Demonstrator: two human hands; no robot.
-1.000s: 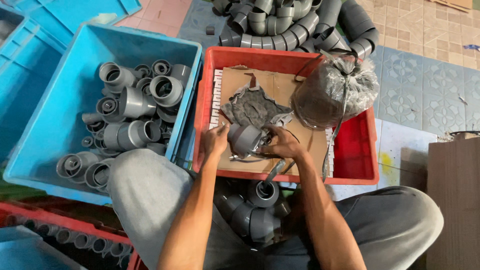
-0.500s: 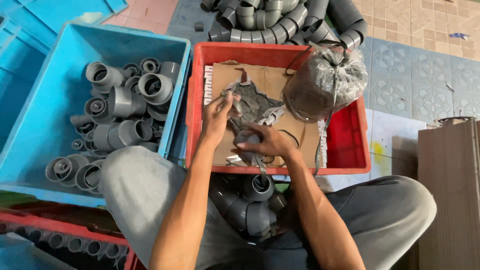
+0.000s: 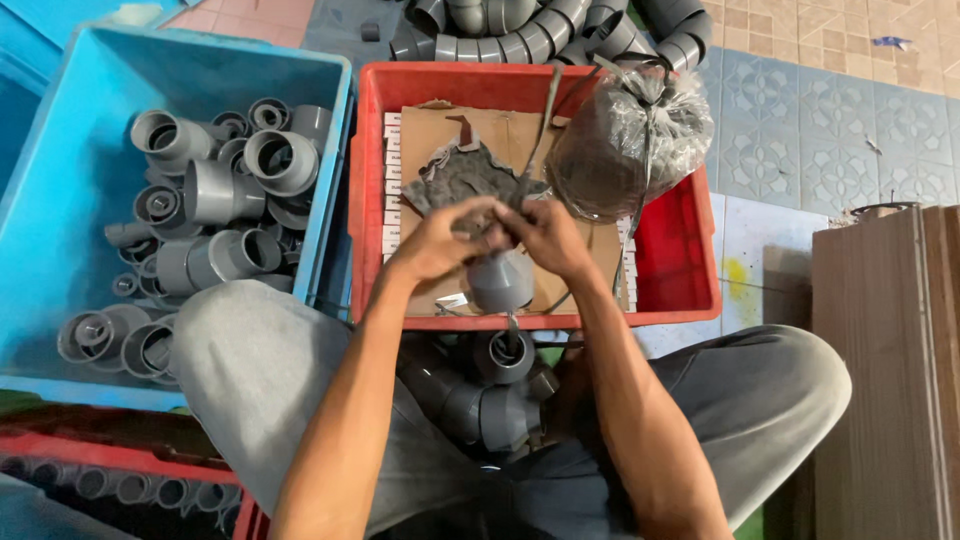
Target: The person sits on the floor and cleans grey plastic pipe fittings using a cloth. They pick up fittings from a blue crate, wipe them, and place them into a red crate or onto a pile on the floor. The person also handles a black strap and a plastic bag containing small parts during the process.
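Hands meet at the centre of the frame over the red crate [image 3: 690, 250]: the left hand [image 3: 435, 245] and right hand [image 3: 545, 235] both have fingers pinched on the top of a grey pipe fitting [image 3: 500, 280]. By my reading the work is midway, with many fittings [image 3: 215, 200] lying in the blue crate [image 3: 60, 200] at left and more heaped in the lap [image 3: 480, 390].

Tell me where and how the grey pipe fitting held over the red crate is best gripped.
Probably by its wide lower barrel: the grey pipe fitting hangs below the left hand and right hand, which cover its narrow top. Come from the near side, since the red crate and plastic bag crowd the far side.
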